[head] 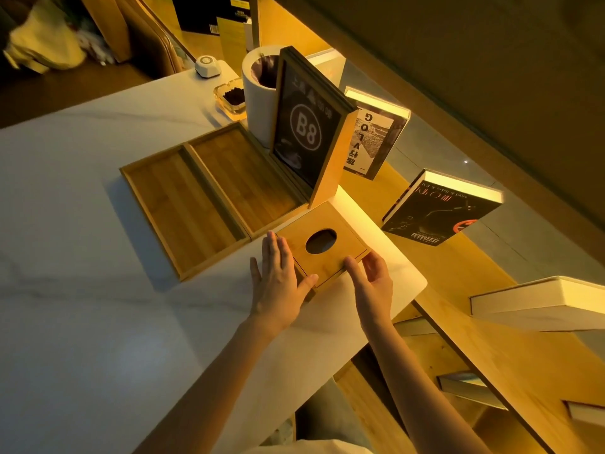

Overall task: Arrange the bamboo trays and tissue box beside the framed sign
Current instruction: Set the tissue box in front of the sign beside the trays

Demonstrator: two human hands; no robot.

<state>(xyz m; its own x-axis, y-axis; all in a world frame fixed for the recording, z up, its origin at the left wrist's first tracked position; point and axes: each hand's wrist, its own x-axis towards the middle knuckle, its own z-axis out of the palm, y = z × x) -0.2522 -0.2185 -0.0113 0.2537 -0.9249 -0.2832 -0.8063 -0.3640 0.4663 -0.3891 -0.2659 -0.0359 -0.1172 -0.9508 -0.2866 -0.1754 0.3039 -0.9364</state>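
Both hands are bracketing the bamboo tissue box, which is sitting near the table's corner, just in front of the framed "B8" sign. The left hand is lying flat along the box's near-left side, thumb touching its corner; the right hand is curling its fingertips against the near-right edge. Neither looks clenched — this reads as a nudge to square the box rather than a lift. The two bamboo trays are lying side by side, touching each other, left of the sign and just beside the box, so the group seems nearly arranged. The white marble-look table is catching warm amber light; a white cylindrical bin and a glass ashtray are standing behind the trays, and books are leaning on a wooden ledge beyond.
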